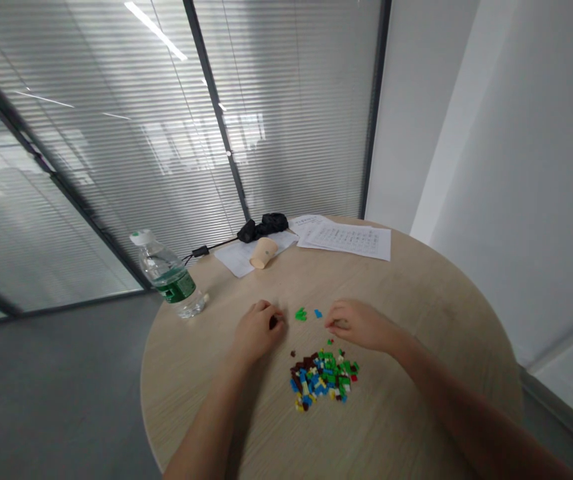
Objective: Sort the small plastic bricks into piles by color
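A pile of small coloured building bricks [322, 379] lies on the round wooden table [416, 313] in front of me. Beyond it sit a loose green brick [300, 314] and a loose blue brick [318, 313]. My left hand [257, 330] rests on the table left of them, its fingers curled round a small dark piece. My right hand [354, 324] rests just right of the blue brick, fingers pinched together; I cannot make out what they hold.
A water bottle [167, 275] with a green label stands at the table's left edge. At the back lie a tipped beige cup [263, 253] on white paper, a black bundle with a cable [262, 226] and printed sheets [346, 238]. Glass partitions with blinds stand behind.
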Tool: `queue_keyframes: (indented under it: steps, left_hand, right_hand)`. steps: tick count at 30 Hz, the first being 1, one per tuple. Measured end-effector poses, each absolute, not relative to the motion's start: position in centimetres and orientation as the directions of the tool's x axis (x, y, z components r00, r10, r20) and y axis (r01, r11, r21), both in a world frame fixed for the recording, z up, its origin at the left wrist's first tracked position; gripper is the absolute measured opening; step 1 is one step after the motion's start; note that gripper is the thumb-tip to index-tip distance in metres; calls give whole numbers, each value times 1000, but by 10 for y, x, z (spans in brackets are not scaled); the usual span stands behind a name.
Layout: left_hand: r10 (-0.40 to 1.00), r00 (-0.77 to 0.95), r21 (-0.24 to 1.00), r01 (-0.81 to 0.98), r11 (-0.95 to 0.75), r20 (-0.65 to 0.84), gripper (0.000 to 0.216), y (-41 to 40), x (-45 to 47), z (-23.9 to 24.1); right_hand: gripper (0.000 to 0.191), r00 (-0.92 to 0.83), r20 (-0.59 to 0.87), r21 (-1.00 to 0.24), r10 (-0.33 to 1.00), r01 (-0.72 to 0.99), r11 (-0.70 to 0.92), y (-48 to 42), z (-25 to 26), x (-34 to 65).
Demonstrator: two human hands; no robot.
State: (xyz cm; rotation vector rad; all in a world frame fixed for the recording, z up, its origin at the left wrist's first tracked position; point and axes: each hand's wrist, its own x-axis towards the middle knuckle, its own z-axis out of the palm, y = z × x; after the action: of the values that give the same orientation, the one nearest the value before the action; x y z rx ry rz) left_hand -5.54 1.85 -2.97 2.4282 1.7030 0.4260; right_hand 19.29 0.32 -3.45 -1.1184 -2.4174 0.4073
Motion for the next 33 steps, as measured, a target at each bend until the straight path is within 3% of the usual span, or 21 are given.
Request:
queue_keyframes:
  steps: [8,14,20,22,24,28,33]
  left_hand:
    - [927,346,295,879,-375,148,19,17,-51,-30]
    - [912,363,269,874,-405,193,17,16,-48,-28]
    - [855,438,380,767,-516,278,16,14,-42,-27]
    - [816,493,457,677,-578,302,14,13,-39,-27]
    - [768,550,541,557,-630,328,12,11,-35,-26]
    - [735,562,635,419,-649,380,15,4,-26,-26]
    - [748,488,629,421,-653,450,16,3,-18,-33]
  right_hand:
    - [20,-663,173,-389,728,633,669,-2,-37,183]
    - [11,-625,187,-429,758,642,636,1,-45,181]
    - [6,-623,197,-439,757,635,636,-2,-40,179]
    - [6,-588,214,-501,780,619,604,-3,-37,177]
    - [7,-520,221,-644,825,557,524,-3,-38,175]
    - [8,-402,113,-928,909,283,240,0,-45,170]
    - [21,-329,62,-990,942,99,100,4,-50,170]
